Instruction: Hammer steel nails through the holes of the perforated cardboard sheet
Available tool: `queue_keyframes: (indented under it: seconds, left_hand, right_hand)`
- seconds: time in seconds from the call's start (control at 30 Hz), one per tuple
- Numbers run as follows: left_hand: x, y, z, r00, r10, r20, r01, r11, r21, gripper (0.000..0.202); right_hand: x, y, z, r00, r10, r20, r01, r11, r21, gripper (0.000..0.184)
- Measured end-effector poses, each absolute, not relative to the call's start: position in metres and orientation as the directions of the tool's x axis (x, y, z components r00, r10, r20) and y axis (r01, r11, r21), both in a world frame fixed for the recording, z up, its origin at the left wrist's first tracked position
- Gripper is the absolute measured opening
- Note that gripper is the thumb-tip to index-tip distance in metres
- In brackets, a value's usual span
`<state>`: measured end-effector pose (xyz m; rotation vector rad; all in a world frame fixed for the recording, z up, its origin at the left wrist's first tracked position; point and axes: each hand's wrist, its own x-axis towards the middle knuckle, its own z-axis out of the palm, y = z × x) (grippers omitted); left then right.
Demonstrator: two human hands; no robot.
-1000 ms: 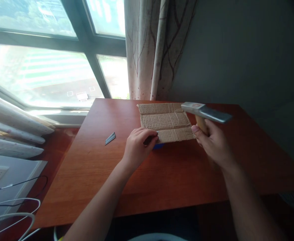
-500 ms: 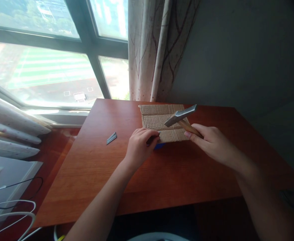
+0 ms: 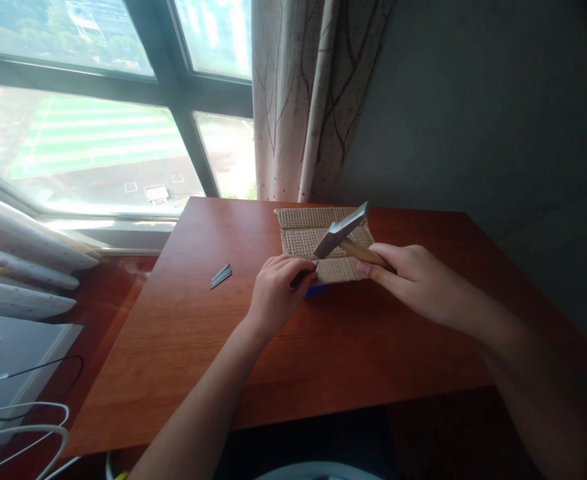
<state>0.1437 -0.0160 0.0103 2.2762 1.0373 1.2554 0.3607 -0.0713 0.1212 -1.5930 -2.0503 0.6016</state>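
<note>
My right hand [image 3: 406, 273] grips the wooden handle of a hammer [image 3: 341, 231], thumb along the near side. The metal head slants over the cardboard [image 3: 341, 269], its lower end just above my left fingertips. My left hand [image 3: 281, 285] is closed in a pinch at the cardboard's near left corner, on what looks like a nail, mostly hidden by the fingers and hammer. The cardboard is punched with rows of small holes over its middle and far parts; its near strip is plain. Something blue [image 3: 316, 291] shows under the near edge.
Several loose nails [image 3: 221, 275] lie side by side on the reddish wooden table [image 3: 193, 347], left of my left hand. A window [image 3: 98, 133] and a curtain [image 3: 286, 100] stand behind the table. Cables [image 3: 28, 427] hang at the lower left.
The hammer head has swung down and left, to just over my left fingertips. My right hand moved slightly left with it. My left hand keeps its pinch at the cardboard corner.
</note>
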Motion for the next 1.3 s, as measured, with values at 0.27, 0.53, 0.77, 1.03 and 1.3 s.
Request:
queue_keyframes:
  seconds: [0.27,0.53,0.77,1.03,1.3]
  left_hand:
    - [0.143,-0.014,0.006,0.353,0.735,0.578,0.434,-0.677,0.595,0.004]
    - [0.143,-0.014,0.007,0.356,0.736,0.576,0.432,-0.676,0.597,0.003]
    - [0.142,-0.013,0.006,0.359,0.733,0.577,0.424,-0.679,0.599,0.003]
    - [0.143,-0.014,0.006,0.350,0.739,0.575,0.428,-0.672,0.604,0.003]
    - [0.136,-0.014,0.011,0.421,0.711,0.563,0.452,-0.703,0.549,0.011]
  right_hand:
    - [0.362,-0.073,0.118,-0.216,0.975,0.046,0.806,0.205,-0.556,0.032]
    - [0.360,-0.076,0.123,-0.209,0.977,0.029,0.811,0.190,-0.554,0.033]
    - [0.358,-0.078,0.121,-0.203,0.978,0.044,0.818,0.195,-0.541,0.033]
    - [0.350,-0.082,0.125,-0.130,0.979,-0.157,0.871,0.037,-0.489,0.025]
    - [0.347,-0.081,0.127,-0.116,0.978,-0.171,0.866,0.015,-0.500,0.023]
